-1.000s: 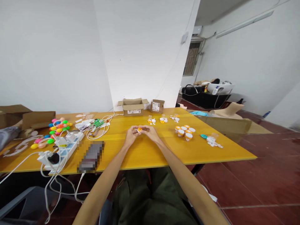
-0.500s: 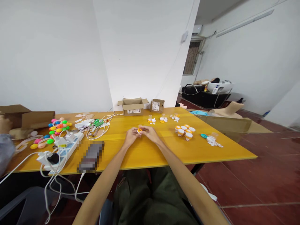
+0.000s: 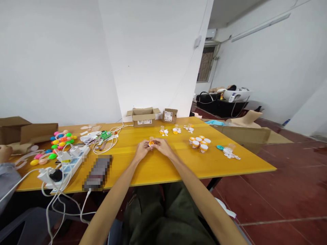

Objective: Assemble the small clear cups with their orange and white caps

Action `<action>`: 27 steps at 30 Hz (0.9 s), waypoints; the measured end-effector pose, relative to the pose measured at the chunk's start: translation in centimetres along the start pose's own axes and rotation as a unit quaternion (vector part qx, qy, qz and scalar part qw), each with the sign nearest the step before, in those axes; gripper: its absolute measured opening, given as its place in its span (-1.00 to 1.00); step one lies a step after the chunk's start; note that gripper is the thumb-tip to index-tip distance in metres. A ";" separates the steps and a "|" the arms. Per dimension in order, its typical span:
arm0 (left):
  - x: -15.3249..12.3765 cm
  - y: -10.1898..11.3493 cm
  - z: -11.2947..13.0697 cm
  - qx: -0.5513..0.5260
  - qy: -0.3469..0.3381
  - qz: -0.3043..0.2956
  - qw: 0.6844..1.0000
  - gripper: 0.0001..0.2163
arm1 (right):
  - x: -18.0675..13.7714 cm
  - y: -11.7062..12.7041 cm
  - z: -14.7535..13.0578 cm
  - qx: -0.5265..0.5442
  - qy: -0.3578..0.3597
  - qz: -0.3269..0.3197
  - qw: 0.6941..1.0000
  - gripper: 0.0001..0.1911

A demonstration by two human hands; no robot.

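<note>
Above the middle of the table, my left hand [image 3: 142, 150] is closed round the edge of a small orange and white lid [image 3: 151, 144]. My right hand [image 3: 162, 147] has its fingers bent in on the lid's other side, pinching at it. Just behind the lid, a clear plastic cup [image 3: 151, 139] shows in part; whether it touches the fingers I cannot tell. To the right stand several clear cups with orange and white lids [image 3: 203, 147]. Farther right lie a teal ring [image 3: 220, 147] and loose white plastic parts [image 3: 229, 152].
Small groups of cups and parts [image 3: 176, 130] sit toward the back, before two cardboard boxes [image 3: 142, 121]. On the left are a phone [image 3: 98, 172], a power strip [image 3: 76, 160], cables, a green circuit board [image 3: 105, 135] and colourful balls [image 3: 61, 139]. Another person's hand [image 3: 5, 153] is at far left.
The lid has tilted so more of its round face shows between my fingers. My hands stay in nearly the same spot. At far left, the other person's hand and sleeve have shifted.
</note>
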State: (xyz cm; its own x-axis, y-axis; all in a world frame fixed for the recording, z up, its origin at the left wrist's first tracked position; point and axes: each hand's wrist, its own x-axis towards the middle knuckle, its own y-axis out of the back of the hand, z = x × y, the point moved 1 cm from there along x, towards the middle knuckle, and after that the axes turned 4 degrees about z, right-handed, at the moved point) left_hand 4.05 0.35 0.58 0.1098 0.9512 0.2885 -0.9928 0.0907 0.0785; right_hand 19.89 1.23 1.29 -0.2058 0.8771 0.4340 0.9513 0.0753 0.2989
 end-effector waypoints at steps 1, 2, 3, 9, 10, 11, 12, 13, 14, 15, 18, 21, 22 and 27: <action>0.0 0.0 0.0 0.001 -0.002 -0.001 1.000 -0.77 | 0.0 0.0 0.0 -0.001 -0.001 0.000 1.000 -0.83; 0.0 0.0 0.0 0.004 -0.003 -0.003 1.000 -0.77 | 0.0 0.0 0.0 -0.001 -0.003 0.002 1.000 -0.83; 0.0 0.0 0.0 0.006 -0.005 -0.003 1.000 -0.77 | 0.0 0.0 0.0 0.000 -0.005 0.003 1.000 -0.83; 0.0 0.1 0.3 0.008 -0.003 -0.004 1.000 -0.76 | 0.0 0.0 -0.2 0.016 0.008 -0.014 1.000 -0.83; 0.0 0.2 0.3 0.008 -0.002 -0.005 1.000 -0.76 | 0.0 0.0 -0.3 0.019 0.012 -0.019 1.000 -0.83; 0.0 0.2 0.3 0.009 -0.002 -0.006 1.000 -0.76 | 0.0 0.0 -0.3 0.022 0.016 -0.022 0.999 -0.83; 0.0 0.2 0.3 0.011 -0.003 -0.007 1.000 -0.76 | 0.0 0.1 -0.3 0.025 0.018 -0.023 0.999 -0.83; 0.0 0.2 0.3 0.013 -0.003 -0.007 1.000 -0.76 | 0.0 0.1 -0.3 0.027 0.019 -0.024 0.999 -0.82; 0.0 0.2 0.3 0.015 -0.003 -0.007 1.000 -0.76 | 0.0 0.2 -0.3 0.030 0.020 -0.024 0.999 -0.81; 0.0 0.2 0.3 0.017 -0.004 -0.006 1.000 -0.76 | 0.0 0.2 -0.3 0.032 0.019 -0.025 0.999 -0.81; 0.0 0.1 0.3 0.024 -0.009 -0.002 1.000 -0.77 | 0.0 0.3 -0.4 0.039 0.018 -0.026 0.999 -0.79; -0.1 0.1 0.4 0.033 -0.016 0.000 0.999 -0.78 | 0.0 0.3 -0.3 0.039 0.011 -0.024 0.999 -0.80; -0.1 0.0 0.5 0.035 -0.017 -0.001 0.999 -0.78 | 0.0 0.3 -0.3 0.038 0.008 -0.019 0.999 -0.81; -0.2 0.0 0.9 0.045 -0.028 0.004 0.999 -0.79 | 0.2 0.2 0.3 0.047 0.000 -0.011 0.999 -0.82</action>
State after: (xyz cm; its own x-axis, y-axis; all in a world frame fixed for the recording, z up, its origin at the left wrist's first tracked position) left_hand 4.11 -0.12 1.38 0.1078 0.9334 0.3423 -0.9854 0.0547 0.1612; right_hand 20.14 1.52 1.20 -0.2271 0.8746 0.4283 0.9639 0.1391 0.2270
